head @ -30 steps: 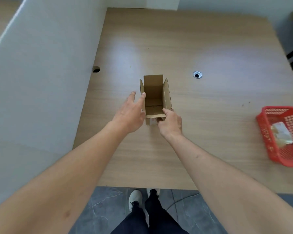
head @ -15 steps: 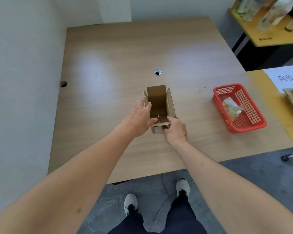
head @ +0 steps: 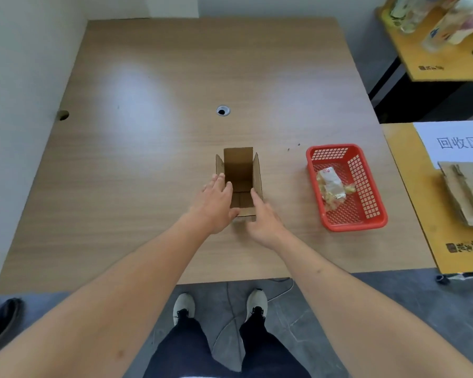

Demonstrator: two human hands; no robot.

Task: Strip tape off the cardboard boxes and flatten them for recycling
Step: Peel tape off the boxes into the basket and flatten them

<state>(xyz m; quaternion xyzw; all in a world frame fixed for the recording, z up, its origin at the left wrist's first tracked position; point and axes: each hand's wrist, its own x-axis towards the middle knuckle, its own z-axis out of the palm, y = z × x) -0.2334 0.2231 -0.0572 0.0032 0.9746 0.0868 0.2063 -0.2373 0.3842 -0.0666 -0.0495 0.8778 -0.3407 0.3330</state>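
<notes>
A small brown cardboard box [head: 239, 170] stands on the wooden table [head: 137, 186] with its top flaps open and its inside bare. My left hand [head: 216, 205] lies against the box's left wall, fingers straight and thumb at the near edge. Beside the near right corner, my right hand [head: 265, 221] has its fingers extended and its fingertips touch the right wall. Neither hand is curled round the cardboard. I see no tape on the box from here.
A red plastic basket [head: 333, 149] holding crumpled tape scraps [head: 331, 186] sits right of the box. A yellow side table [head: 410, 192] at the right carries a white sign [head: 456, 143] and flattened cardboard [head: 464, 195]. A white wall runs along the table's left edge.
My head has turned right, bringing the basket and the side table into view. My right hand has released the box's near edge and straightened its fingers. The left hand has closed onto the left wall.
</notes>
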